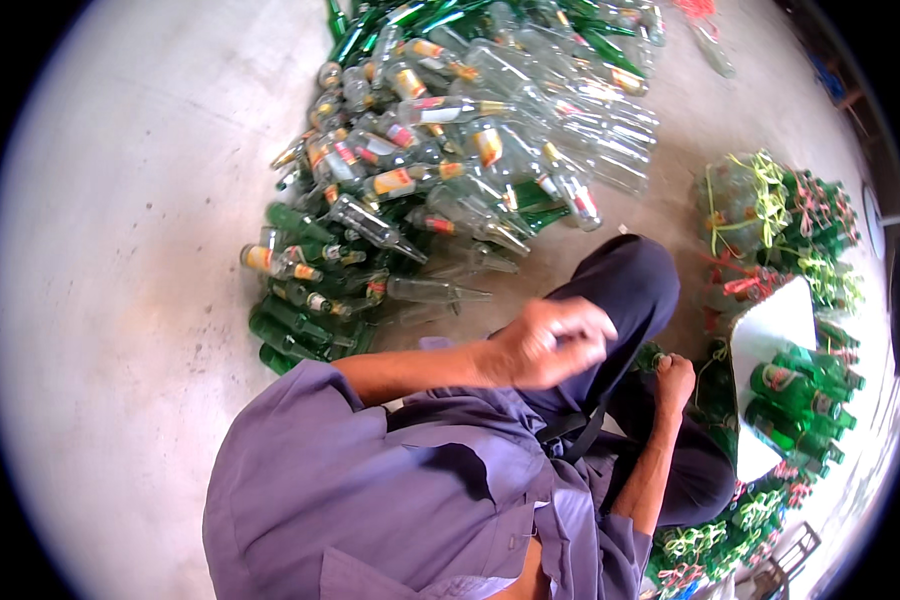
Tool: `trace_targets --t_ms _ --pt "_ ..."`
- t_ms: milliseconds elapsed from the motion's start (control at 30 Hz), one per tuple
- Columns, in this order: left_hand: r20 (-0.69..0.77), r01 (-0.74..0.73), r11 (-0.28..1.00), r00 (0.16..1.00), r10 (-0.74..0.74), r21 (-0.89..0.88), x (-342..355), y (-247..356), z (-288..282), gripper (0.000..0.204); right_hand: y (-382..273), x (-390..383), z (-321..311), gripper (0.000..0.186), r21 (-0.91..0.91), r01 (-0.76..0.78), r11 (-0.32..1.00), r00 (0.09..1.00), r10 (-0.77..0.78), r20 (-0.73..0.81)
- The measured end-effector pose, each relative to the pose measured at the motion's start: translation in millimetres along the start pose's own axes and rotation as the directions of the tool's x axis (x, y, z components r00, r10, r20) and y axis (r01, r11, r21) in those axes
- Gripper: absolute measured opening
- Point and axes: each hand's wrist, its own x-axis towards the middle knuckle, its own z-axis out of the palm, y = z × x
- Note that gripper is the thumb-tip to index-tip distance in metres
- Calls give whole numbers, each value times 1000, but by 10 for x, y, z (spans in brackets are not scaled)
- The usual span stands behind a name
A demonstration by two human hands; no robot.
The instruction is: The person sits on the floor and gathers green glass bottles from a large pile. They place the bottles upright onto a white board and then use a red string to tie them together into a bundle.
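Note:
My left hand [553,343] is raised over my bent left knee, its fingers curled in and slightly blurred. Whatever it may hold does not show. Lower and to the right, my right hand [675,380] is closed like a fist beside my other leg; what lies inside the fingers is hidden. Just left of its knuckles, part of a green glass bottle [649,355] shows between my legs. Left of my knee a heap of loose clear glass bottles [460,205], many with orange and yellow labels, spreads over the floor.
Dark green bottles [290,330] lie at the heap's near left edge. On the right stand bundles of bottles tied with yellow-green string [760,195] and red string. Several green bottles [795,390] rest on a white board [775,325]. Pale concrete floor [140,250] extends left.

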Motion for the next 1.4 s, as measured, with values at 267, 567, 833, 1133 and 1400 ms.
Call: trace_targets --t_ms 267,567,833,1133,1400 --pt "-760 420 825 650 17 378 -796 -1180 -2176 18 -70 93 145 31 -97 -69 993 994 76 76" --pt "-765 771 -37 624 -156 636 -1789 -1533 -3552 33 109 -15 252 34 -144 -105 984 989 118 88" --pt "-697 663 -266 551 -460 700 -1817 -1596 -3677 28 -13 -11 171 33 -109 -157 982 976 171 134" --pt "-723 654 -324 545 -425 684 -1715 -1416 -3701 36 200 -35 286 32 -79 -114 990 988 121 93" --pt "-690 649 -271 719 -87 711 -2176 -1209 -4078 19 -57 39 169 36 -122 -165 979 956 189 224"
